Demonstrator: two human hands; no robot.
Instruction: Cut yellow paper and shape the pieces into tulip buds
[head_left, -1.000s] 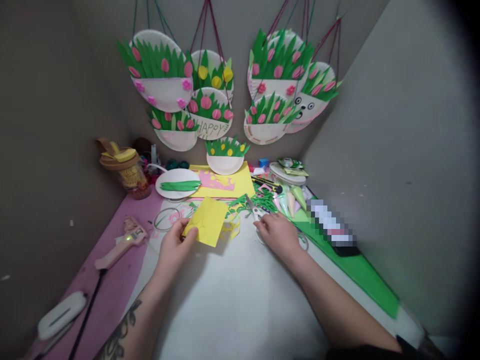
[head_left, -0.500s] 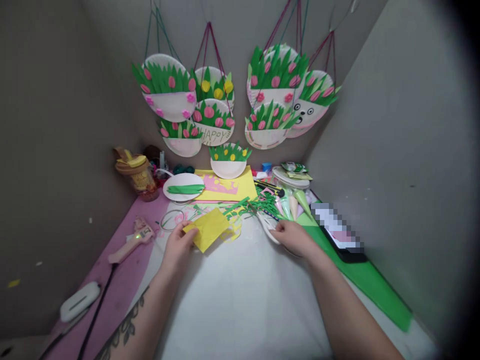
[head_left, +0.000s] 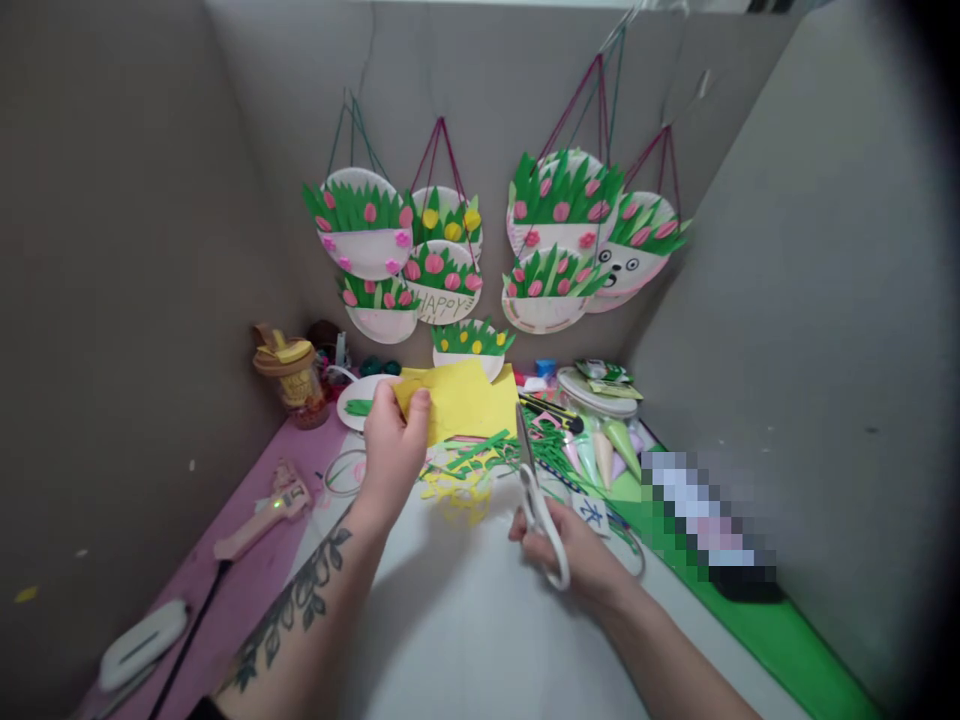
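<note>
My left hand (head_left: 397,440) pinches a piece of yellow paper (head_left: 454,395) between thumb and fingers, raised above the table. Faint outlines show on the paper near my thumb. White-handled scissors (head_left: 541,520) are gripped in my right hand (head_left: 574,550), their blades pointing up and away from me. The blade tips come near the paper's right side; whether they touch it I cannot tell. Below the paper lie yellow paper scraps (head_left: 457,488) and green paper strips (head_left: 480,452). A white paper plate (head_left: 356,392) bearing green paper leaves is partly hidden behind my left hand.
Several paper-plate baskets (head_left: 367,255) with paper tulips hang on the back wall. A pink glue gun (head_left: 266,512) and a lidded cup (head_left: 292,380) stand left. Piping bags (head_left: 600,455), a box cutter (head_left: 555,410) and a phone (head_left: 705,520) lie right.
My right hand has picked up the scissors from the table and turned them upright. My left hand has lifted the yellow paper and moved right. The camera view has tilted upward.
</note>
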